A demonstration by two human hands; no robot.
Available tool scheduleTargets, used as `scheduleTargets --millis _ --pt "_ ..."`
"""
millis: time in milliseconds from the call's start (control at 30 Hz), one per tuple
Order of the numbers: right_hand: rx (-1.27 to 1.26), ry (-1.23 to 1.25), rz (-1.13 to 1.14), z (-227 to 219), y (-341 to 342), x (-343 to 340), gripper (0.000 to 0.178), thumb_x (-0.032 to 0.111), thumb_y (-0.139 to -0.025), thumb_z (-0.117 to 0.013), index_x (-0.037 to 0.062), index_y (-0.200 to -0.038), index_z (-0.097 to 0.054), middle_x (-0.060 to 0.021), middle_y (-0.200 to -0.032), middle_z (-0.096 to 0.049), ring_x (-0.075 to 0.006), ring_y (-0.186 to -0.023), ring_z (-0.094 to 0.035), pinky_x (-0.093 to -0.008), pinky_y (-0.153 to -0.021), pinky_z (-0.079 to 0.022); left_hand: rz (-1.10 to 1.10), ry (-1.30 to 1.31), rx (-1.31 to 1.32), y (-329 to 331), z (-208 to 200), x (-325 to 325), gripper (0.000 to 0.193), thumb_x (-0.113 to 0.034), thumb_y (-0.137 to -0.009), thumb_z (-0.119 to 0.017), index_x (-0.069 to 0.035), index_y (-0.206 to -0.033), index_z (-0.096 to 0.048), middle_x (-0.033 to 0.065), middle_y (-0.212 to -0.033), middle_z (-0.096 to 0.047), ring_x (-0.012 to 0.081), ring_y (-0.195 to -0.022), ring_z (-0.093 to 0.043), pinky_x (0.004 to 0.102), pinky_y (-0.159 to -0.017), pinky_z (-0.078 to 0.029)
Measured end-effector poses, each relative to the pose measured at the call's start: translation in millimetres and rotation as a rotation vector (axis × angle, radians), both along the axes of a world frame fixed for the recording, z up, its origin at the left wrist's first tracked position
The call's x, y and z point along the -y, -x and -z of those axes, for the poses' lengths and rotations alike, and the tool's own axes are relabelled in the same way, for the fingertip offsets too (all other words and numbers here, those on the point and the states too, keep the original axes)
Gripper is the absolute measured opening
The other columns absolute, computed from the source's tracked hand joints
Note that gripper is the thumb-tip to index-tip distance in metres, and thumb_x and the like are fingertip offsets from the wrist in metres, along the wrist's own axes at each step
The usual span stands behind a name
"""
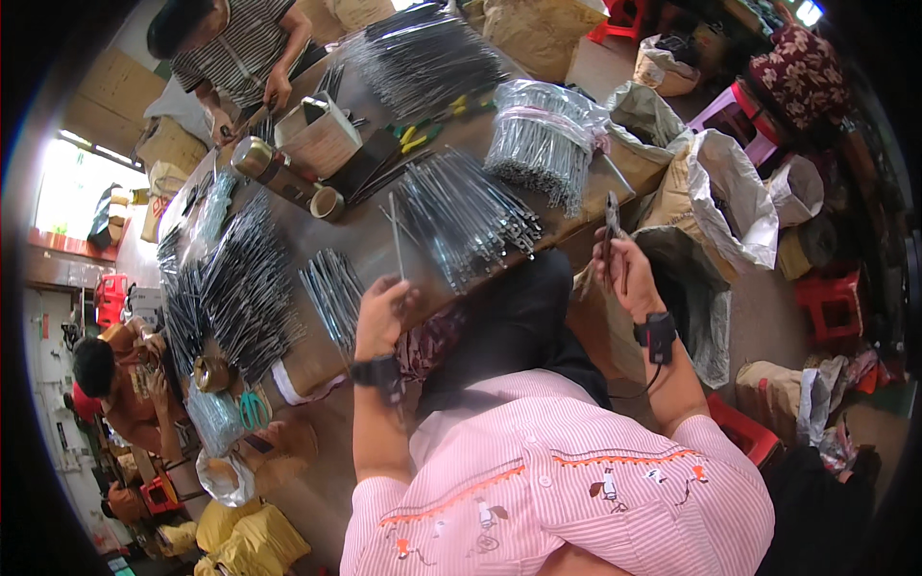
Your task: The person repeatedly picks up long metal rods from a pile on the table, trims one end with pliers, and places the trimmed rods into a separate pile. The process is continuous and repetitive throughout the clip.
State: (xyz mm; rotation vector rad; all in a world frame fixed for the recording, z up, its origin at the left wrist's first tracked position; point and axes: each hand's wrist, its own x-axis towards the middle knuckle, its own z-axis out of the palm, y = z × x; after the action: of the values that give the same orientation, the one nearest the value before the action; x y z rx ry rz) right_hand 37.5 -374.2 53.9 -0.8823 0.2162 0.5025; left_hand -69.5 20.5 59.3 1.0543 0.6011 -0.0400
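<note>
My left hand [382,312] is closed on the lower end of a thin metal rod [397,235], which points up over the table edge. In my right hand [629,274] is a pair of pliers [612,213], held upright with the jaws on top, off the table's right corner. Between the hands, a fanned pile of metal rods [461,216] lies on the table [370,235], its ends toward me. A smaller row of rods [331,296] lies beside my left hand. Nearest my right hand on the tabletop is a plastic-wrapped bundle of rods [543,149].
Dark rods [245,288] cover the table's left side; more rods [423,62] lie at the far end. Yellow-handled pliers [418,136], a flask [274,171] and a box [317,139] sit mid-table. Open sacks [715,192] stand right. Two people work at the far and left sides.
</note>
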Motion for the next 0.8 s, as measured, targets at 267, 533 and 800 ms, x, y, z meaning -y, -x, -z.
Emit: scheduleTargets --millis 267,533,800 --pt "0.272 0.682 -0.055 19 -75 6 0.033 0.004 -0.076 -0.052 0.0037 -0.109 -0.055 -0.0142 -0.086 -0.064 -0.0306 -0.075 -0.062 -0.0413 -0.069 -0.049 -0.089 0.219 0.030 39 -22 13 0.014 -0.001 -0.087 -0.065 -0.004 -0.100 -0.061 0.0052 -0.087 -0.065 0.0151 -0.076 -0.065 0.0165 -0.059 -0.049" --pt "0.683 1.593 0.036 19 -130 -26 0.028 0.005 -0.076 -0.051 -0.0014 -0.103 -0.054 -0.0332 -0.095 -0.062 -0.0483 -0.097 -0.059 -0.0538 -0.084 -0.045 -0.008 0.280 0.070 24 -29 34 0.014 0.000 -0.086 -0.065 -0.002 -0.099 -0.061 0.0059 -0.085 -0.065 0.0161 -0.074 -0.066 0.0168 -0.058 -0.052" --pt "0.677 1.611 -0.034 32 -123 -6 0.026 0.006 -0.075 -0.050 -0.0039 -0.098 -0.058 -0.0312 -0.098 -0.063 -0.0480 -0.098 -0.059 -0.0528 -0.085 -0.045 -0.028 0.246 0.027 37 -27 31 0.014 0.000 -0.086 -0.065 -0.003 -0.099 -0.060 0.0057 -0.085 -0.065 0.0164 -0.072 -0.066 0.0180 -0.056 -0.051"
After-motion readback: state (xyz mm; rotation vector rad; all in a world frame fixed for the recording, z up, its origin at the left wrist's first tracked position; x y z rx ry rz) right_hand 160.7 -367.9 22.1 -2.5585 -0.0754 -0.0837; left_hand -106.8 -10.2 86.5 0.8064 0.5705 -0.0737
